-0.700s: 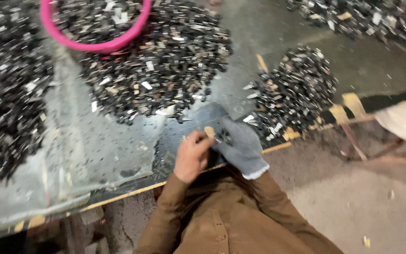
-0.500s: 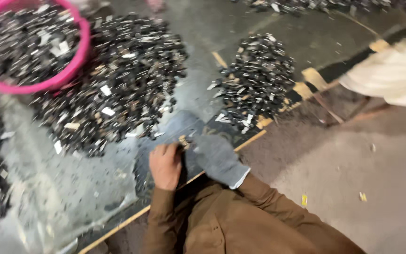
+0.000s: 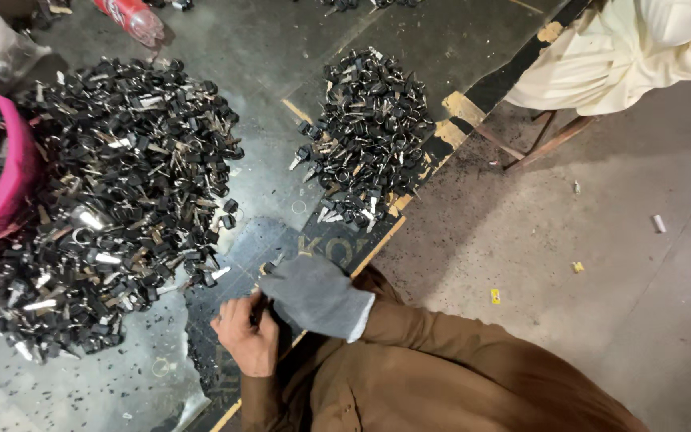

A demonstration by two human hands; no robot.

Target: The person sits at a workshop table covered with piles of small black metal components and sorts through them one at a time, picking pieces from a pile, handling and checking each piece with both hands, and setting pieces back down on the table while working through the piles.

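Note:
My left hand [image 3: 243, 338] is bare and closed around a small dark key-like piece [image 3: 259, 308] at the table's near edge. My right hand [image 3: 313, 294], in a grey knit glove, lies right against it, with its fingertips on the same piece. Both come out of brown sleeves. A big heap of black-headed keys [image 3: 121, 200] lies just left of my hands, and a smaller heap [image 3: 365, 136] lies beyond them. The piece itself is mostly hidden by my fingers.
A pink basin [image 3: 11, 188] holding more keys stands at the far left. A red bottle [image 3: 131, 18] lies at the top. Another person in cream clothing [image 3: 641, 48] sits at the top right above wooden legs [image 3: 541, 144]. The table edge [image 3: 409, 216] runs diagonally, with concrete floor to its right.
The view has swung, so the heaps and basin have slid left and the floor shows more. My hands stay together at the table edge on the small piece.

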